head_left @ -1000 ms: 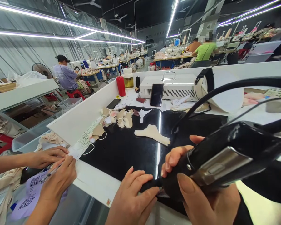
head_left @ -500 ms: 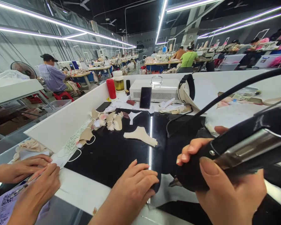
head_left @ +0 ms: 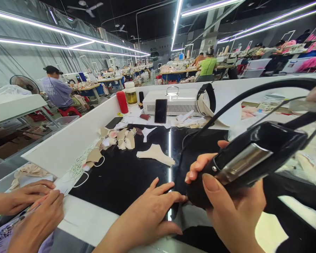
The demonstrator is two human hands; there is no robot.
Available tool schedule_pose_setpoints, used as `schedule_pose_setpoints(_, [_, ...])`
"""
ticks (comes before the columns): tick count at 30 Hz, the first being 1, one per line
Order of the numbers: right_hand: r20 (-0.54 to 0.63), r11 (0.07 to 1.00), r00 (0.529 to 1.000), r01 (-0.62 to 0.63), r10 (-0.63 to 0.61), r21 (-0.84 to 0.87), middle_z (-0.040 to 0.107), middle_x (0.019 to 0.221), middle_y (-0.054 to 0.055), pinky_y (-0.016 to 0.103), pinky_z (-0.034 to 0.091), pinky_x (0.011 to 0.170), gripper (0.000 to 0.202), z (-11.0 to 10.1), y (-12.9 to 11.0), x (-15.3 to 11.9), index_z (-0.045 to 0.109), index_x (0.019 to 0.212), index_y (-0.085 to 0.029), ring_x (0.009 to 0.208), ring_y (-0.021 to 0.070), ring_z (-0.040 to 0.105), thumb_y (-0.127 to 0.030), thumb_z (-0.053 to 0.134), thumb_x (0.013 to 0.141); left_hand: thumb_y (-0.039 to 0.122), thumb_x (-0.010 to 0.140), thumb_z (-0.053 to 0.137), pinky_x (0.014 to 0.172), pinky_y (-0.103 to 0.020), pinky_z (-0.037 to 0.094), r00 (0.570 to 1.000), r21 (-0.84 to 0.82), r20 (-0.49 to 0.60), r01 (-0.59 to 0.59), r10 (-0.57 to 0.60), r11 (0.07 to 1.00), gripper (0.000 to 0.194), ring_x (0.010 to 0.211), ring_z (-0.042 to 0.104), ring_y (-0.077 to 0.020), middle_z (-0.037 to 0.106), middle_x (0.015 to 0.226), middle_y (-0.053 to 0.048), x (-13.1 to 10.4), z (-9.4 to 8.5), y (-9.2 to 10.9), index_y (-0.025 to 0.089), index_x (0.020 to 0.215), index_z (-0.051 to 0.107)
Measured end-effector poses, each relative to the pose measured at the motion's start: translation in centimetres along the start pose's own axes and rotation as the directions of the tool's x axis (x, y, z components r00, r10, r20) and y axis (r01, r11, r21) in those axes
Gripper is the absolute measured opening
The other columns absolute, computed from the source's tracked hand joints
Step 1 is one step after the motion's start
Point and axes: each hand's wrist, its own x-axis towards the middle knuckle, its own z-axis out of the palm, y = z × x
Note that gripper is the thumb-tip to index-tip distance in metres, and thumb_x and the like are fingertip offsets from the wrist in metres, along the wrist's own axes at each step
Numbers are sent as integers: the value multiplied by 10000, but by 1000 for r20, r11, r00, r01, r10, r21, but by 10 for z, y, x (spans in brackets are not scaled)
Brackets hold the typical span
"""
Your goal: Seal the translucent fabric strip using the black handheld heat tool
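My right hand (head_left: 234,211) is wrapped round a black corded hand tool (head_left: 242,160) with a silver plate on its side; its exact kind is unclear. The tool is held above the table, tilted up to the right. My left hand (head_left: 150,211) has its fingers spread over the front edge of the black mat (head_left: 116,182), holding nothing. Its index fingertip comes close to the tool's rounded end; I cannot tell if they touch. A cream cut fabric piece (head_left: 156,154) lies flat beyond my left hand. Another pale piece (head_left: 270,232) shows beside my right wrist.
At left, another person's hands (head_left: 42,207) work over white paper. Bundled fabric pieces (head_left: 125,138) and pale green cord (head_left: 80,163) lie along the mat's left side. Behind stand a phone (head_left: 160,111), a white metal box (head_left: 184,103) and a red cylinder (head_left: 122,102). The tool's black cable (head_left: 242,93) arches overhead.
The black tool and my right hand have shifted left, farther from the camera, showing more of the tool. My left hand's fingers have spread wider. The pale piece by my right wrist has come into view.
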Motion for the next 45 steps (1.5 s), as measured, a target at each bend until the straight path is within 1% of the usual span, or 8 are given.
schedule_pose_setpoints(6, [18, 1000, 1000, 6, -6, 26, 687, 940, -15, 307, 614, 609, 305, -2, 2, -1, 585, 1163, -307, 683, 163, 680, -262, 792, 944, 377, 863, 860, 1255, -699, 222, 999, -75, 43, 35, -32, 997, 730, 1519, 419, -312, 663, 1419, -81, 3, 1, 3, 275, 1491, 502])
schedule_pose_setpoints(10, [6, 1000, 1000, 6, -6, 18, 674, 937, -18, 325, 616, 663, 461, -4, 1, -1, 564, 1322, -327, 723, 168, 677, -269, 808, 935, 452, 821, 881, 1250, -685, 259, 999, -27, 28, 23, -22, 999, 801, 1511, 432, -314, 674, 1403, -91, 3, 2, 3, 256, 1496, 497])
schedule_pose_setpoints(15, [20, 1000, 1000, 17, -17, 2, 666, 920, -21, 321, 609, 668, 467, -4, 0, -2, 556, 1367, -338, 692, 159, 662, -255, 771, 961, 506, 831, 857, 1252, -681, 263, 1000, -3, 27, 5, -5, 1000, 803, 1514, 426, -317, 677, 1393, -91, 2, 4, 2, 259, 1500, 487])
schedule_pose_setpoints(20, [31, 1000, 1000, -6, 5, 17, 658, 938, -9, 328, 617, 680, 446, -2, -1, -7, 545, 1359, -341, 730, 173, 666, -281, 760, 972, 460, 792, 903, 1264, -698, 194, 999, -56, 40, 32, -30, 998, 869, 1533, 396, -314, 635, 1452, -85, 0, 5, -4, 282, 1519, 459])
schedule_pose_setpoints(28, [43, 999, 998, -46, 46, -1, 638, 940, 12, 361, 627, 658, 458, 1, 0, -14, 524, 1366, -348, 724, 198, 665, -297, 754, 973, 429, 854, 840, 1291, -670, 111, 991, -111, 112, 84, -71, 990, 755, 1542, 377, -316, 597, 1496, -104, 3, 0, -7, 250, 1501, 495])
schedule_pose_setpoints(36, [47, 1000, 999, 18, -18, 11, 628, 843, 7, 340, 614, 597, 399, 13, -11, -13, 584, 1310, -334, 635, 194, 645, -398, 767, 961, 447, 856, 836, 1300, -645, 121, 993, -125, 89, 82, -72, 989, 703, 1523, 409, -307, 574, 1523, -85, 1, 3, -9, 258, 1461, 531])
schedule_pose_setpoints(39, [65, 1000, 998, 28, -28, 6, 620, 808, 3, 345, 615, 587, 382, 17, -13, -14, 593, 1300, -340, 601, 195, 637, -419, 757, 963, 401, 864, 833, 1303, -634, 126, 995, -117, 78, 75, -66, 990, 695, 1524, 406, -294, 595, 1500, -74, 0, 2, -9, 268, 1470, 518])
schedule_pose_setpoints(45, [42, 999, 999, 7, -5, -44, 634, 831, 17, 449, 656, 677, 417, 11, -11, -20, 575, 1339, -365, 640, 236, 659, -394, 747, 960, 354, 861, 831, 1291, -668, 175, 997, -98, 69, 53, -46, 994, 725, 1506, 435, -281, 587, 1514, -4, 6, 4, -7, 327, 1493, 477])
